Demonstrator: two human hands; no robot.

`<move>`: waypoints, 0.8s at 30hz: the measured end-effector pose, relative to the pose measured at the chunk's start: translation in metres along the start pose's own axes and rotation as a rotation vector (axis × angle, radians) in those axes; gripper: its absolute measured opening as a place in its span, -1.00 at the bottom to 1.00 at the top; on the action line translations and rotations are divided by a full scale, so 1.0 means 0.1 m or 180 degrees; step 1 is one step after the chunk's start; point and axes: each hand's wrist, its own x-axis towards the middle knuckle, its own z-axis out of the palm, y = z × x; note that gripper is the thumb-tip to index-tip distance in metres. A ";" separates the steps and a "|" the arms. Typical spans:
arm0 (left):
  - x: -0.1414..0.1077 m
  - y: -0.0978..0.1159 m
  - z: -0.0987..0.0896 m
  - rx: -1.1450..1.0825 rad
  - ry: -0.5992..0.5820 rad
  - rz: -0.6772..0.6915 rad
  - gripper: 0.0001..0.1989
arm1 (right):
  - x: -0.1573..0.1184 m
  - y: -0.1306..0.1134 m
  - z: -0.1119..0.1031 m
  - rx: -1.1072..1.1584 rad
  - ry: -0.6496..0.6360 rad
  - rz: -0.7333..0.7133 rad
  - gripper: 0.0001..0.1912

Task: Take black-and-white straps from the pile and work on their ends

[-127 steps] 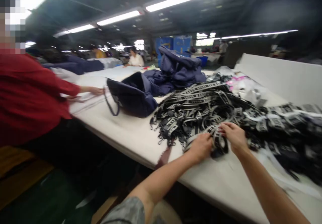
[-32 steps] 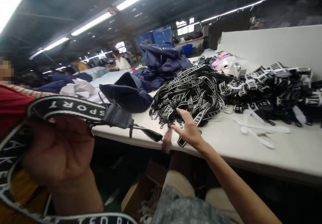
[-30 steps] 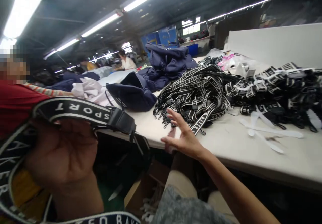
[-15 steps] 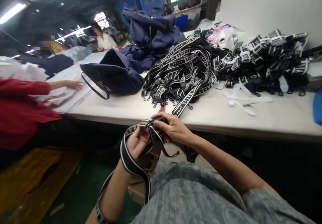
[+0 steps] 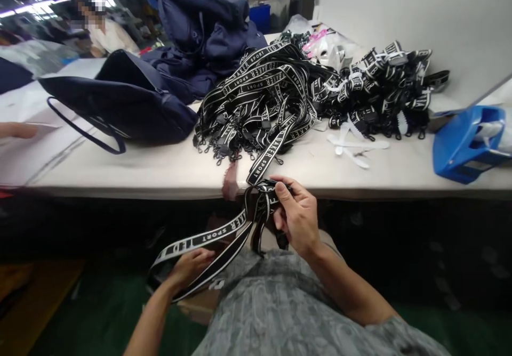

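The view has dropped since half a second ago: the tabletop (image 5: 160, 172) edge now crosses the middle of the frame and the person's lap fills the bottom.

On the tabletop the big heap of black-and-white lettered straps (image 5: 264, 100) lies where it was, with a second heap of bundled straps (image 5: 384, 89) just to its right and loose white strips (image 5: 356, 145) in front of that. A navy bag (image 5: 120, 103) sits to the left, more navy bags (image 5: 200, 31) pile up behind it, and a blue plastic tray (image 5: 466, 143) has come into view at the far right. A co-worker's fingertips (image 5: 16, 130) rest on the tabletop at the left edge.

The single strap (image 5: 208, 236) in hand has been drawn out. A moment ago both hands met on it close together below the table edge; now they are well apart. The right hand (image 5: 298, 215) is clenched on the bunched end, thumb and fingers pinching it just under the tabletop edge. The left hand (image 5: 192, 265) has moved down toward the lap, its grip closed on the lower run of the same strap, which stretches slantwise between the two hands in a doubled band with its lettering readable.

My reading is that the strap is being pulled through and straightened along its length, rather than merely gathered.
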 end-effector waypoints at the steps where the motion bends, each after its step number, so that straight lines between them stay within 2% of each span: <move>1: 0.03 -0.04 -0.18 -0.0179 0.0136 -0.0081 -0.88 | -0.01 -0.02 0.00 0.0044 -0.0007 -0.0027 -0.59; 3: 0.02 -0.07 -0.43 -0.0657 0.0469 0.0033 -0.89 | -0.01 -0.03 0.02 0.0062 0.0078 -0.0196 -0.60; 4: -0.02 -0.05 -0.49 -0.1000 0.0688 0.0128 -0.86 | 0.01 -0.03 0.04 0.0041 0.0161 -0.0320 -0.60; 6: -0.15 0.06 -0.47 -0.1520 0.0982 0.0337 -0.84 | 0.03 0.01 0.11 -0.0008 0.0299 -0.0513 -0.59; 8: -0.34 0.24 -0.23 -0.1496 0.0856 0.0700 -0.80 | 0.01 0.08 0.21 -0.0017 0.0199 -0.0468 -0.57; 11: -0.59 0.56 0.35 -0.0715 -0.0008 0.1483 -0.47 | -0.08 0.24 0.36 -0.0100 -0.0550 -0.0055 -0.51; 12: -0.63 0.66 0.55 -0.0406 -0.0187 0.1636 -0.37 | -0.11 0.28 0.38 -0.0199 -0.0829 0.0048 -0.50; 13: -0.65 0.74 0.73 -0.0143 -0.0186 0.1776 -0.39 | -0.13 0.31 0.39 -0.0364 -0.1060 0.0095 -0.49; 15: -0.66 0.84 0.99 0.0487 -0.0019 0.1873 -0.64 | -0.12 0.30 0.36 -0.0825 -0.1313 0.0062 -0.50; 17: -0.67 0.89 1.11 0.0985 -0.0051 0.1918 -0.75 | -0.05 0.20 0.26 -0.1310 -0.1411 -0.0031 -0.56; 19: -0.71 0.92 1.07 0.1279 -0.0456 0.1935 -0.69 | 0.07 0.04 0.10 -0.1626 -0.1409 -0.0029 -0.64; 20: -0.74 0.94 0.98 0.1399 -0.0737 0.1892 -0.66 | 0.15 -0.04 0.00 -0.1692 -0.1363 0.0009 -0.65; 22: -0.82 0.97 0.67 0.1691 -0.1192 0.1738 -0.62 | 0.32 -0.20 -0.23 -0.1686 -0.1070 0.0076 -0.62; 24: -0.88 0.99 0.21 0.2021 -0.1276 0.1607 -0.60 | 0.51 -0.36 -0.53 -0.1517 -0.0494 0.0001 -0.57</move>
